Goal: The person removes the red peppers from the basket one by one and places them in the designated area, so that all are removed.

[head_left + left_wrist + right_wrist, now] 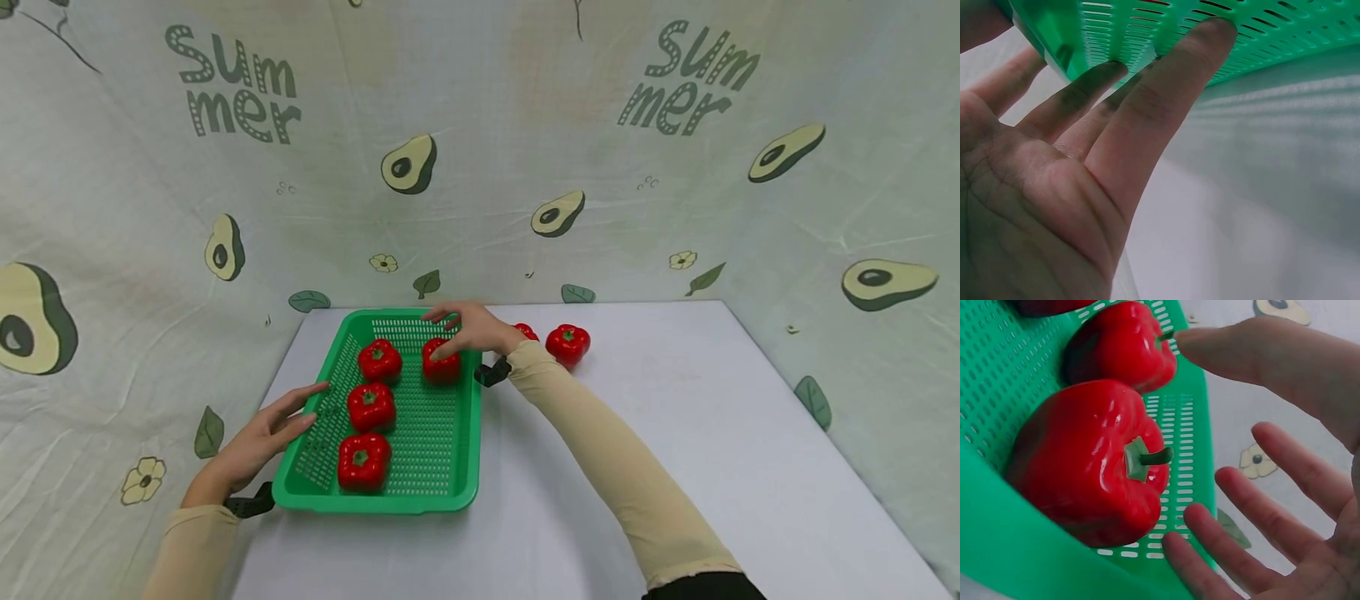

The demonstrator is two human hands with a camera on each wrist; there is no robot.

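My left hand (258,442) is at the left side of a green plastic basket (375,503), fingers fairly straight. Against the perforated basket wall (1260,31), its fingers (1154,106) lie extended in the left wrist view. The right hand (476,329) hovers over a red bell pepper (441,367) at the basket's right side. Its fingers are spread and loose beside that pepper (1085,462) in the right wrist view, with nothing held. Three more red bell peppers, far (380,362), middle (371,407) and near (363,462), form a row along the basket's left.
Outside the basket, a red bell pepper (567,344) lies on the white table (675,433). Another pepper (527,331) is partly hidden behind the right wrist. A cloth printed with avocados (480,100) hangs behind and at both sides.
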